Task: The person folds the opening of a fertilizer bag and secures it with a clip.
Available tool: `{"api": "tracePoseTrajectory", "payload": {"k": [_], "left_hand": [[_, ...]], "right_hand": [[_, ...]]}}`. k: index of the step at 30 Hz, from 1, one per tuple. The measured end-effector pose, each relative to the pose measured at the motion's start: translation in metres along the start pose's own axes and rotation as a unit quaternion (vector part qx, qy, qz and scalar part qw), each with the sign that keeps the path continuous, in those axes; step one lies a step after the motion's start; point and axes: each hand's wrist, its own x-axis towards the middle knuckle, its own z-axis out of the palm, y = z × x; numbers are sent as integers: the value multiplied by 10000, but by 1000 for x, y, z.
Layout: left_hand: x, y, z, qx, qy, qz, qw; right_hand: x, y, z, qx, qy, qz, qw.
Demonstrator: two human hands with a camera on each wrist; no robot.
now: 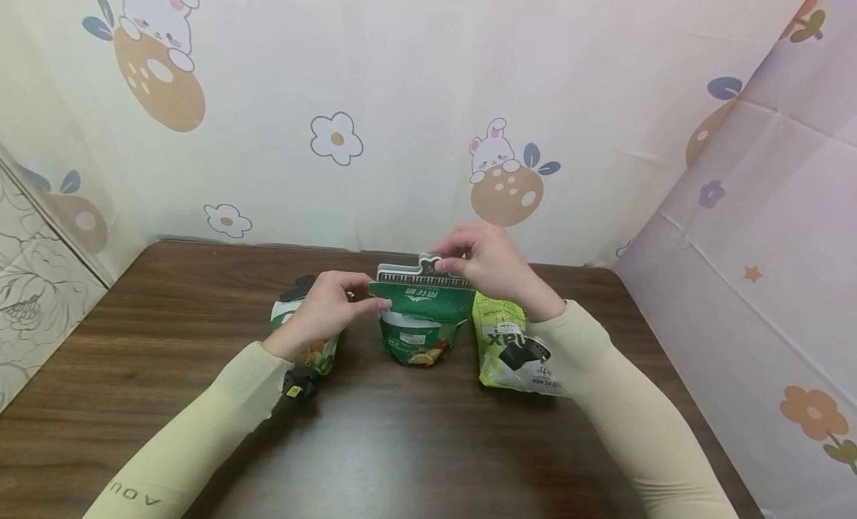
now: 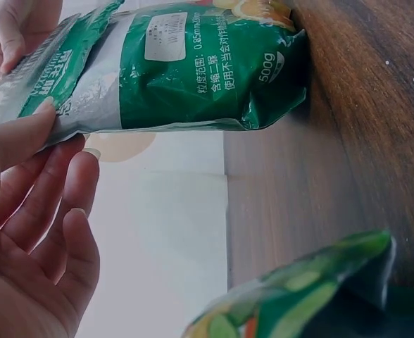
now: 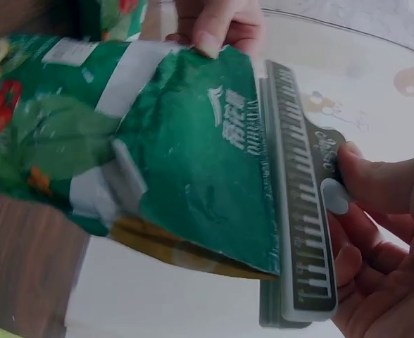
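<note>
A green foil pouch (image 1: 428, 311) with white lettering and fruit pictures stands mid-table, its top folded down. My left hand (image 1: 328, 307) pinches its upper left corner between thumb and fingers. A wide bag clip (image 1: 402, 276) printed with piano keys lies along the pouch's top edge. My right hand (image 1: 495, 266) holds the handle of this clip, the thumb pressing on it in the right wrist view. There the long clip bar (image 3: 305, 211) meets the pouch's edge; I cannot tell how far the edge sits inside it.
Left of the pouch stands another green-and-white bag (image 1: 326, 353) with a dark clip (image 1: 297, 287) at its top, partly behind the left hand. A lime-green bag (image 1: 495, 355) lies at the right, partly covered by the right forearm. A patterned curtain (image 1: 415, 132) hangs behind the wooden table (image 1: 375, 445).
</note>
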Motion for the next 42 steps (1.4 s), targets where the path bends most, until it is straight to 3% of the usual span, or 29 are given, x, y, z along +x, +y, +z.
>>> {"api": "tracePoseTrajectory", "payload": {"k": [6, 19, 30, 42], "left_hand": [[1, -1, 0, 27, -1, 50, 10000], [1, -2, 2, 395, -244, -245, 9986], [0, -3, 1, 493, -291, -180, 9982], [-1, -5, 4, 143, -577, -206, 9980]], "right_hand": [[0, 0, 8, -47, -99, -193, 9998], [-2, 5, 17, 67, -379, 68, 9992], [0, 6, 19, 67, -782, 303, 9965], [-12, 27, 25, 448, -414, 302, 9977]]}}
